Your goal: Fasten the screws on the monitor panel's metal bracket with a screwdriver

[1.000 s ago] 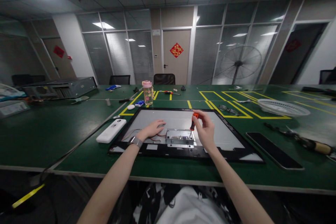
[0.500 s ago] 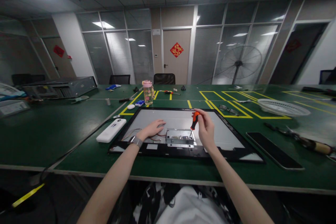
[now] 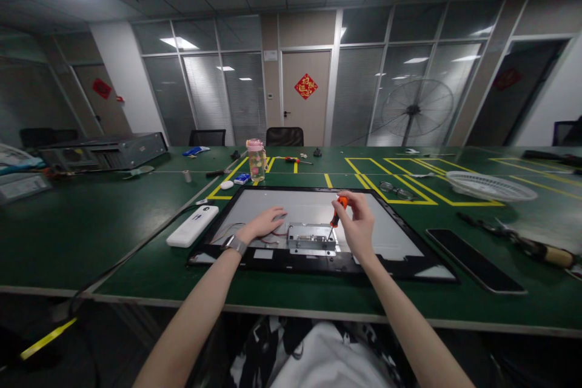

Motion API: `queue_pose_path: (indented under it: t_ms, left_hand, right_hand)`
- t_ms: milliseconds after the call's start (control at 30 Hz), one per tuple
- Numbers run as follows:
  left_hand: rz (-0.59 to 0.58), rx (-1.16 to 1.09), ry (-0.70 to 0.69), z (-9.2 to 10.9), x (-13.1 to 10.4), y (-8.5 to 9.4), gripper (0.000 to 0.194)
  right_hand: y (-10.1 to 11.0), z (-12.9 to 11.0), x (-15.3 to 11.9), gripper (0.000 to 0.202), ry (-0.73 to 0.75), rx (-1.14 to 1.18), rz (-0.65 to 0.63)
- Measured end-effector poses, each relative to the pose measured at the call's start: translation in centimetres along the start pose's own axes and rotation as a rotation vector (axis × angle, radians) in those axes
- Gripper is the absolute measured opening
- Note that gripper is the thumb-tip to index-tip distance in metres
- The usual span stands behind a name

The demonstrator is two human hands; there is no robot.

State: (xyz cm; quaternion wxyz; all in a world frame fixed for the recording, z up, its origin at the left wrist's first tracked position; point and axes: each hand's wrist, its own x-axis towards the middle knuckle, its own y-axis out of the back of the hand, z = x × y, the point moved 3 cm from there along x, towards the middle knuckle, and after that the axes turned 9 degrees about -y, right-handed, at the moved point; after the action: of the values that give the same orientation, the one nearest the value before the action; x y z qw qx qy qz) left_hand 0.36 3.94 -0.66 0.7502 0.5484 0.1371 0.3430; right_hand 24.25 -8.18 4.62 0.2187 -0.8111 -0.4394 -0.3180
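A flat panel with a black frame and a pale back (image 3: 309, 203) lies on the green table in front of me. On its near half sits a silver metal bracket (image 3: 300, 244) with small parts in it. My right hand (image 3: 361, 227) grips an orange and black screwdriver (image 3: 338, 213), its shaft slanting down so that the tip meets the bracket's right end. To the left, my left hand (image 3: 264, 222) rests on the panel with fingers stretched out, just beside the bracket. Thin wires (image 3: 233, 227) run near that hand.
A white power bank (image 3: 193, 226) lies left of the panel, a black phone (image 3: 475, 260) to its right. Beyond the panel stand a pink-lidded bottle (image 3: 257, 162) and a pair of glasses (image 3: 397, 191). A white basket (image 3: 491, 186) is at right, a computer case (image 3: 104, 151) at far left.
The fingers of my right hand have shifted on the screwdriver handle, and the handle's tilt has changed slightly. My left hand stays where it was.
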Motion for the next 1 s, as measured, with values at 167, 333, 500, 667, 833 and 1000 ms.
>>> queue_pose_path:
  t_ms: [167, 333, 500, 667, 833, 1000]
  left_hand:
    - [0.001, -0.011, -0.005, -0.22, 0.00, -0.10, 0.045]
    - [0.007, -0.013, -0.003, -0.19, 0.06, -0.10, 0.045]
    - [-0.002, 0.013, -0.012, 0.05, 0.12, -0.09, 0.045]
    - [0.006, 0.021, -0.020, -0.08, 0.14, -0.13, 0.044]
    - [-0.001, 0.019, 0.000, 0.06, 0.06, 0.02, 0.044]
    - [0.008, -0.002, 0.002, 0.15, 0.01, 0.06, 0.044]
  right_hand:
    - [-0.19, -0.12, -0.08, 0.018, -0.057, 0.019, -0.061]
    - [-0.39, -0.10, -0.19, 0.022, -0.103, 0.102, -0.118]
    - [-0.27, -0.05, -0.06, 0.017, -0.037, 0.043, -0.077]
    - [-0.13, -0.13, -0.02, 0.016, -0.001, 0.000, -0.039]
    - [-0.34, -0.39, -0.14, 0.023, -0.087, 0.083, -0.109]
    - [-0.44, -0.41, -0.19, 0.024, -0.093, 0.119, -0.134]
